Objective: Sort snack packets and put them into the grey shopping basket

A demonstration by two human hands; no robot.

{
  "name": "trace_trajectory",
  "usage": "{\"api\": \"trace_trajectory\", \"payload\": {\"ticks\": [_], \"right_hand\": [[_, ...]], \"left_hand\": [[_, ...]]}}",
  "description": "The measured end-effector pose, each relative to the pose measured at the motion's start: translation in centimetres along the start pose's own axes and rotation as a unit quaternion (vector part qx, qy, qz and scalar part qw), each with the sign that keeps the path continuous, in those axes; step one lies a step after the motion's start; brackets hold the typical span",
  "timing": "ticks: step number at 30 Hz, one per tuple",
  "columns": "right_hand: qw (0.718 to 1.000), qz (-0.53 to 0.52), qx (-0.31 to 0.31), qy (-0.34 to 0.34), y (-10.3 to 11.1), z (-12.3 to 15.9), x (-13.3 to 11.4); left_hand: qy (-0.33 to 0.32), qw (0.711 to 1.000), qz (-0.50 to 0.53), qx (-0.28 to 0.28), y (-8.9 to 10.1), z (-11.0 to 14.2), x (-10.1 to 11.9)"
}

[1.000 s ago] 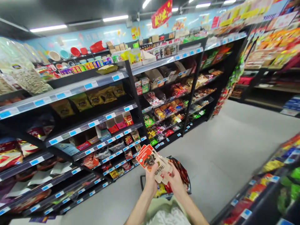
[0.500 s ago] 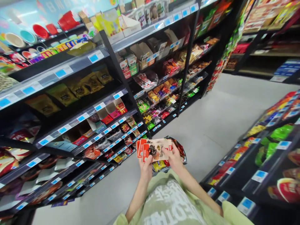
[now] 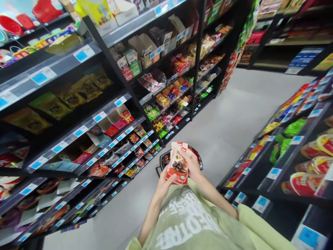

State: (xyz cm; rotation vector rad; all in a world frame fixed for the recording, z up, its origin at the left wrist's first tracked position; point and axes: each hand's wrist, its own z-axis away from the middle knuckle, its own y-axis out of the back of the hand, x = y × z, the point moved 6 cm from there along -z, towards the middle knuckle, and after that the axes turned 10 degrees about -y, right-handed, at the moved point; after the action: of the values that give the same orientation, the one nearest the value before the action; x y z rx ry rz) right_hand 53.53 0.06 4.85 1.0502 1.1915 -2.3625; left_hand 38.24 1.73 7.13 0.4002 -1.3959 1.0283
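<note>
A small stack of flat snack packets (image 3: 179,165), cream and red with a dark food picture, is held upright in front of my body. My left hand (image 3: 164,183) grips the lower left edge, its thumb on the front. At the upper right, my right hand (image 3: 192,163) has its fingers over the packets' edge. Behind and below them sits a dark basket (image 3: 161,155) with goods inside, partly hidden by the packets and my hands.
Black shelving (image 3: 145,119) packed with bagged and boxed snacks runs along the left. To the right stands a lower rack (image 3: 275,163) with packets and red cup tubs (image 3: 307,182). Grey floor (image 3: 234,114) lies between them. A further shelf (image 3: 275,43) stands at the back right.
The packets have turned from lying sideways to standing upright, red end down. My view has shifted, showing more of the basket and the right rack.
</note>
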Motion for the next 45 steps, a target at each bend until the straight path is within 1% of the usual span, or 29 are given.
{"api": "trace_trajectory", "payload": {"ticks": [4, 6, 7, 9, 11, 13, 15, 17, 19, 21, 25, 30, 32, 34, 36, 37, 39, 40, 42, 45], "right_hand": [[0.996, 0.06, -0.061, -0.039, -0.4, -0.1, 0.5], [0.993, 0.072, -0.077, -0.043, -0.4, -0.2, 0.8], [0.994, 0.074, -0.075, -0.041, -0.3, -0.2, 0.9], [0.996, 0.071, -0.047, -0.029, 0.1, -0.4, 1.1], [0.997, 0.07, -0.006, -0.01, 0.6, -0.5, 1.1], [0.997, 0.081, 0.02, 0.008, 0.7, -0.4, 1.1], [0.995, 0.097, 0.016, 0.013, 0.6, -0.4, 1.2], [0.995, 0.103, 0.006, 0.007, 0.4, -0.4, 1.2], [0.996, 0.086, 0.006, -0.007, 0.5, -0.4, 1.2], [0.998, 0.057, 0.009, -0.028, 0.6, -0.5, 1.2], [0.998, 0.031, 0.0, -0.058, 0.4, -0.4, 1.2], [0.996, 0.041, -0.037, -0.066, 0.2, -0.5, 1.4], [0.998, 0.024, -0.013, -0.051, 1.0, -1.0, 1.1], [0.998, -0.008, 0.049, -0.026, 2.7, -1.8, 0.3], [0.992, -0.045, 0.118, 0.01, 4.7, -2.5, -0.6], [0.988, -0.059, 0.142, 0.027, 5.4, -2.8, -1.0], [0.984, -0.069, 0.158, 0.04, 6.1, -3.2, -1.2], [0.986, -0.065, 0.149, 0.032, 6.0, -3.4, -0.9], [0.993, -0.042, 0.107, 0.0, 4.9, -3.3, 0.4], [0.998, -0.003, 0.007, -0.055, 1.9, -2.3, 2.7]], "left_hand": [[0.076, 0.992, 0.101, -0.002, -1.0, 0.2, -0.5], [0.088, 0.989, 0.12, 0.014, -1.1, 0.0, -1.0], [0.083, 0.989, 0.119, 0.024, -1.0, -0.2, -1.2], [0.058, 0.993, 0.093, 0.047, -0.6, -0.7, -1.5], [0.026, 0.995, 0.041, 0.082, 0.3, -1.1, -1.5], [-0.004, 0.993, -0.013, 0.118, 1.1, -1.3, -1.4], [-0.031, 0.991, -0.045, 0.126, 1.6, -1.3, -1.1], [-0.058, 0.991, -0.056, 0.104, 1.5, -1.3, -1.0], [-0.083, 0.991, -0.064, 0.084, 1.3, -1.3, -0.8], [-0.089, 0.99, -0.065, 0.085, 1.3, -1.3, -0.8], [-0.068, 0.989, -0.034, 0.127, 1.7, -1.3, -1.0], [-0.097, 0.979, -0.037, 0.177, 2.5, -1.2, -0.5], [-0.101, 0.976, -0.023, 0.191, 2.9, -1.1, -0.5], [-0.098, 0.974, 0.003, 0.204, 3.1, -1.1, -0.6], [-0.089, 0.973, 0.027, 0.213, 3.3, -1.0, -0.6], [-0.084, 0.973, 0.035, 0.212, 3.2, -1.0, -0.7], [-0.079, 0.976, 0.039, 0.201, 3.0, -1.0, -0.6], [-0.079, 0.977, 0.035, 0.194, 2.8, -1.0, -0.6], [-0.079, 0.98, 0.019, 0.179, 2.4, -1.2, -0.7], [-0.087, 0.983, -0.037, 0.156, 2.3, -1.6, -1.0]]}}
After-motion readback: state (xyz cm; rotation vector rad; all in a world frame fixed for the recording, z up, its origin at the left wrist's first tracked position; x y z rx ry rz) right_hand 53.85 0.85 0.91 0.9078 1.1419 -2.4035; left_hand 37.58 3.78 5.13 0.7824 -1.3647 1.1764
